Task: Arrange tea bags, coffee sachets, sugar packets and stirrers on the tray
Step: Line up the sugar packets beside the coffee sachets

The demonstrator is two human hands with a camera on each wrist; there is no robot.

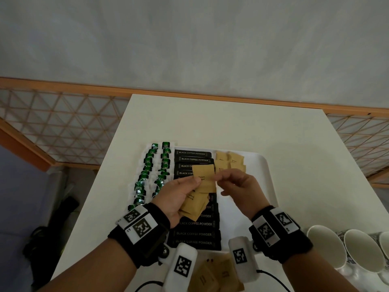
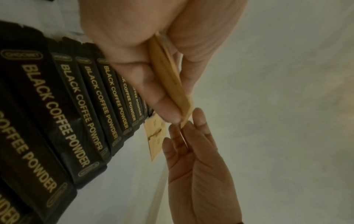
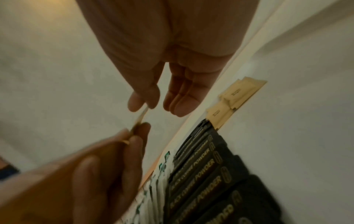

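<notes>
Over the white tray [image 1: 265, 175], my left hand [image 1: 189, 187] grips a fanned stack of brown sugar packets [image 1: 194, 205], thumb on top. My right hand [image 1: 219, 178] pinches the right edge of the top sugar packet [image 1: 203, 175] between thumb and forefinger. In the left wrist view the stack [image 2: 172, 84] shows edge-on under my thumb, with the right hand [image 2: 191, 145] beyond it. The right wrist view shows the pinched packet [image 3: 142, 115] between both hands. On the tray lie green tea bags [image 1: 151, 171], black coffee sachets [image 1: 193, 159] and a few sugar packets [image 1: 230, 160]. No stirrers are in view.
More loose sugar packets [image 1: 212, 275] lie on the white table near its front edge, partly behind my wrist cameras. White cups [image 1: 328, 249] stand at the right front. The tray's right part [image 1: 252, 199] is bare. A lattice railing [image 1: 52, 123] runs behind the table.
</notes>
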